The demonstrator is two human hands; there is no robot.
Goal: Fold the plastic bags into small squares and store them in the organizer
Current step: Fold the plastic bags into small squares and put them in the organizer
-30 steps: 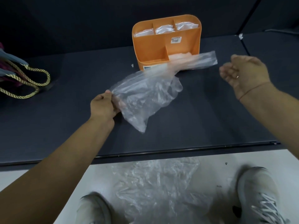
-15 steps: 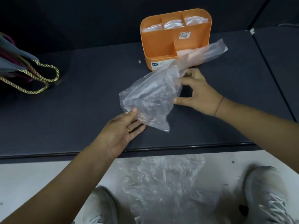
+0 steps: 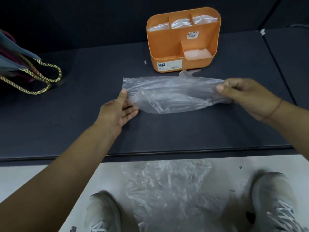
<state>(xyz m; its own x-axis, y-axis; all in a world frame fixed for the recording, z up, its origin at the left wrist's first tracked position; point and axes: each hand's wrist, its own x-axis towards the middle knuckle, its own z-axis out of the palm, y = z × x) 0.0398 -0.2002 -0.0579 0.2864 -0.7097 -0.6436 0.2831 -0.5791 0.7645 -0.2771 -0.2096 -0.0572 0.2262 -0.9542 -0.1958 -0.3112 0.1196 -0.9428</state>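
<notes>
Head view, item one: we list a clear plastic bag (image 3: 173,93), crumpled and drawn out lengthwise into a band, held just above the dark table (image 3: 66,124) and just in front of the organizer (image 3: 167,46). Item two: the left hand (image 3: 117,113) pinches the bag's left end, thumb on top and straight fingers underneath. Item three: the right hand (image 3: 245,96) grips the bag's right end with curled fingers and thumb; a thin band circles its wrist. Item four: the organizer is orange, stands upright at the far middle of the table, and carries a white label on its front wall and a barcode sticker on an inner wall. We count three rear compartments, each holding folded bags (image 3: 179,23), and a low front-right compartment with another folded piece (image 3: 196,53); the front-left compartment shows only orange plastic. Item five: carrier bags with gold rope handles (image 3: 33,77) lie at the table's left edge, well apart from the hands. Item six: on the pale floor below the table edge, we note a heap of loose clear bags (image 3: 167,190) between two grey shoes (image 3: 103,213).
</notes>
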